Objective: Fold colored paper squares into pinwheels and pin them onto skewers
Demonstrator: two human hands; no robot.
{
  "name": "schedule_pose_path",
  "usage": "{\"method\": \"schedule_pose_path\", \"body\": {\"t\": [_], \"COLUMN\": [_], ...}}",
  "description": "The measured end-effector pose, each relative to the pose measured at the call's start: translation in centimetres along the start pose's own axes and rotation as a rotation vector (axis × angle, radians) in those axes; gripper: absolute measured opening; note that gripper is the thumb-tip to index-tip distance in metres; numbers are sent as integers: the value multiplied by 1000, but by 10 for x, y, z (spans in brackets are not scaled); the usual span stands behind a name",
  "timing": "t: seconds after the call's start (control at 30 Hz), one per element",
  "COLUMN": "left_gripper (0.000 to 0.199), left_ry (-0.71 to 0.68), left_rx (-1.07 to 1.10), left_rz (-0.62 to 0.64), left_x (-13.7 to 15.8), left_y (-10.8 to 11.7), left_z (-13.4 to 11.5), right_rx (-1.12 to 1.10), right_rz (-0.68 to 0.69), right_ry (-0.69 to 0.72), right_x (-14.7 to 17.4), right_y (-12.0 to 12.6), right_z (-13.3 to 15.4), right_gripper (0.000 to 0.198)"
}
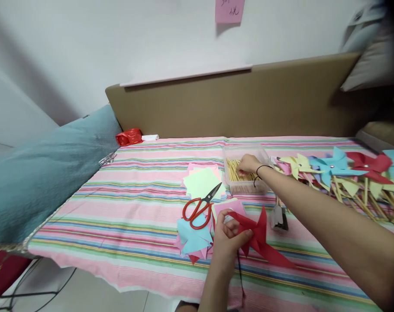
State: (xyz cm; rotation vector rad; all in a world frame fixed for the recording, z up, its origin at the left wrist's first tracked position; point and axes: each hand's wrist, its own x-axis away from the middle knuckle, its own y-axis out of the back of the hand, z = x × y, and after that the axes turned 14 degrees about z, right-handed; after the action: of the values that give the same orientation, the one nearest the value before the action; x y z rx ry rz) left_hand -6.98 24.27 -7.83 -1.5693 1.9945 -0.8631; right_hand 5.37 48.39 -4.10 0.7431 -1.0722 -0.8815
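Note:
My left hand [228,236] pinches a red paper pinwheel [258,236] between thumb and fingers, above the striped cloth. Its folded blades stick out to the right of the hand. My right hand [248,164] is reaching into a clear plastic box [245,187] full of thin yellow wooden sticks [232,170]. The fingers of that hand are curled down among the sticks, and their tips are hidden. Red-handled scissors [200,210] lie left of the box across stacks of coloured paper, with a pale green sheet [201,183] on one stack and a blue cut piece [193,235] on another.
Several finished pinwheels on sticks [333,167] lie at the right, under and beyond my right forearm. A black and silver clip [279,218] sits before the box. A red plastic bag [129,137] and metal pieces [108,159] are at the far left. A sofa back [190,108] stands behind.

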Motion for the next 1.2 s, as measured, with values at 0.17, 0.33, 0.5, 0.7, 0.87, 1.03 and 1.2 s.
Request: {"method": "schedule_pose_path", "body": {"t": [0.17, 0.33, 0.5, 0.7, 0.87, 1.03, 1.2], "left_gripper": [59, 57, 57, 54, 57, 60, 55], "left_ry": [-32, -33, -66, -76, -129, -222, -243], "left_rx": [-32, -67, -84, -93, -133, -145, -111], "left_rz": [-9, 0, -20, 16, -25, -17, 75], "left_x": [4, 11, 10, 8, 14, 35, 73], "left_y": [-3, 3, 12, 10, 3, -12, -50], "left_z": [3, 0, -10, -17, -17, -24, -32], "right_rx": [21, 21, -107, -405, -606, -677, -1062], "right_rz": [138, 203, 242, 106, -148, -231, -104], "right_ry": [-73, -53, -61, 62, 287, 459, 603], "right_x": [22, 18, 8, 32, 107, 228, 336], "right_y": [4, -10, -11, 15, 42, 27, -22], "right_z": [-3, 11, 8, -5, -8, -17, -23], "right_gripper": [33, 32, 32, 28, 19, 22, 34]}}
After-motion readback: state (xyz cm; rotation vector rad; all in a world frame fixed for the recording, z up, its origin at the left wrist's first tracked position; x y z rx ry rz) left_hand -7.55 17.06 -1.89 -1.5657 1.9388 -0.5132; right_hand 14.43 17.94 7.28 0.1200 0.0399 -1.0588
